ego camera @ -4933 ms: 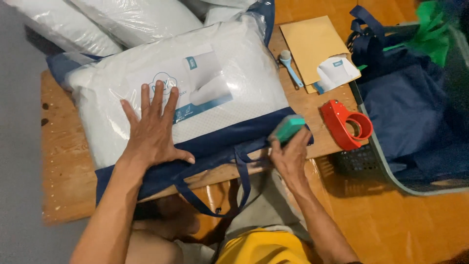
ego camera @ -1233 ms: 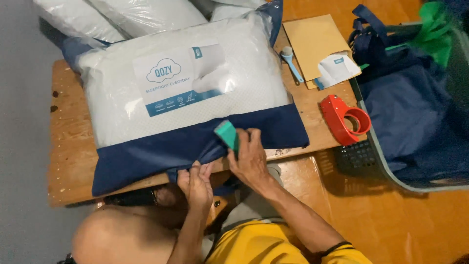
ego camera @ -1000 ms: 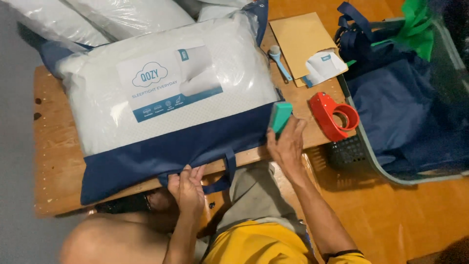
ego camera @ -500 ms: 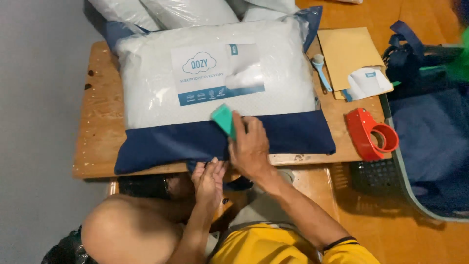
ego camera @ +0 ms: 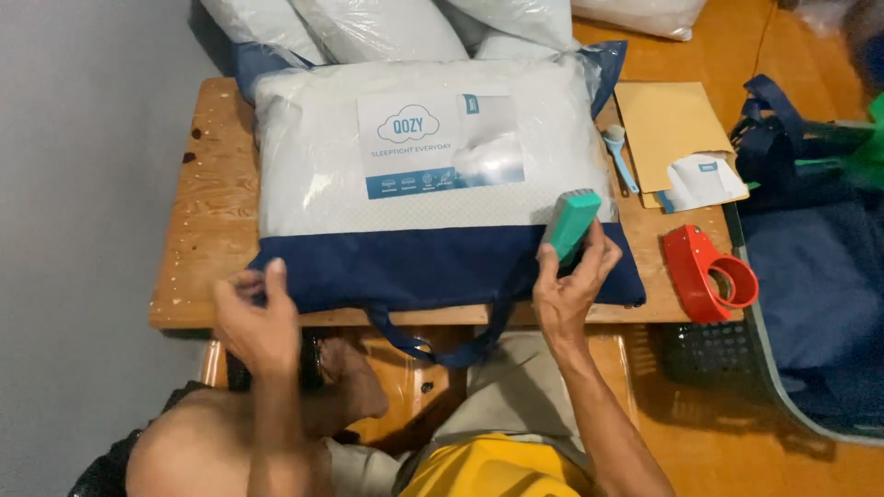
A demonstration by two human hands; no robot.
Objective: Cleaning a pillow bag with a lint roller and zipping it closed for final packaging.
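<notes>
Navy-trimmed clear bag [ego camera: 442, 267] lies flat on the desk [ego camera: 198, 230], a white pillow [ego camera: 313, 175] inside. Right hand [ego camera: 571, 285] grasps a teal block [ego camera: 571, 223] at the bag's 4 o'clock corner. Left hand [ego camera: 258, 317], loosely curled and holding nothing, at 7 o'clock.

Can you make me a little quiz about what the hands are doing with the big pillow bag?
1. True or false: the right hand holds a small teal rectangular block.
2. Which hand is at the near left corner of the white pillow in its clear plastic and navy fabric bag?
3. The red plastic tape dispenser lies on: A the wooden table, B the floor, C the pillow.

Key: 1 true. 2 the left hand. 3 A.
</notes>
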